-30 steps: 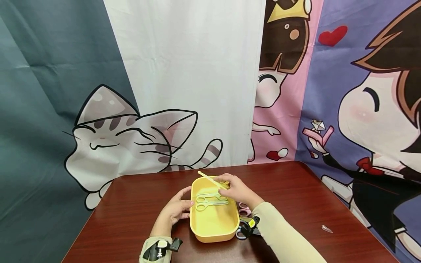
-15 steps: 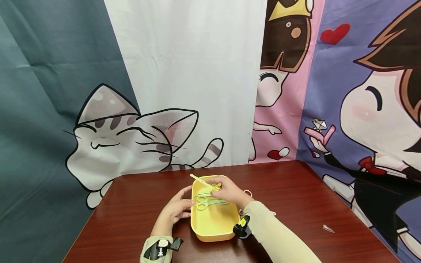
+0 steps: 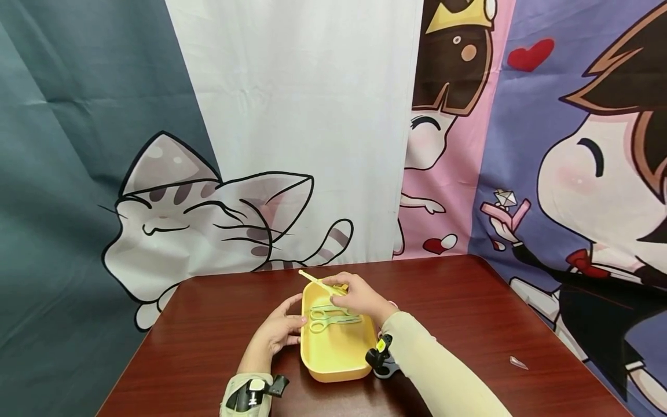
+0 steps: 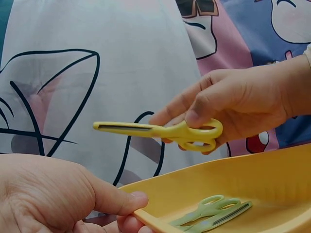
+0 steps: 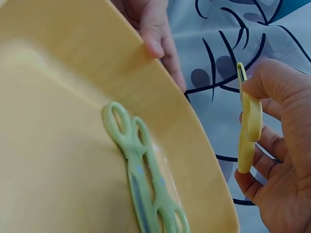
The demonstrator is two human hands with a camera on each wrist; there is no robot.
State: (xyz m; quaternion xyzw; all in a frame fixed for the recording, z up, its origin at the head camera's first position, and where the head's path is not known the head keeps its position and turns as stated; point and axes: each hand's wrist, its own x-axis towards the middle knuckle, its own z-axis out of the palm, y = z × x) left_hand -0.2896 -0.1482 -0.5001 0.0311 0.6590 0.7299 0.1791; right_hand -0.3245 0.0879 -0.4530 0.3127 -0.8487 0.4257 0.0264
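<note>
My left hand (image 3: 280,329) grips the left rim of a yellow plastic tray (image 3: 339,354), its thumb over the edge. In my right hand (image 3: 359,298) is a pair of yellow scissors (image 4: 155,130), held by the handle area with the closed blades pointing left. The left wrist view shows these scissors raised above the tray's rim; in the head view they overlap its far end. Two pairs of light green scissors (image 5: 141,165) lie side by side on the tray's floor. The right hand hides part of the tray's far right corner.
Beside the tray's right side, partly behind my right wrist, lie grey-blue scissors (image 3: 387,369). A small clear plastic piece (image 3: 518,363) rests farther right on the brown table (image 3: 448,289). A cartoon-printed cloth (image 3: 312,116) hangs behind the table.
My right hand has moved a little left with the yellow scissors, and its forearm now covers more of the scissors right of the tray. My left hand stays on the rim.
</note>
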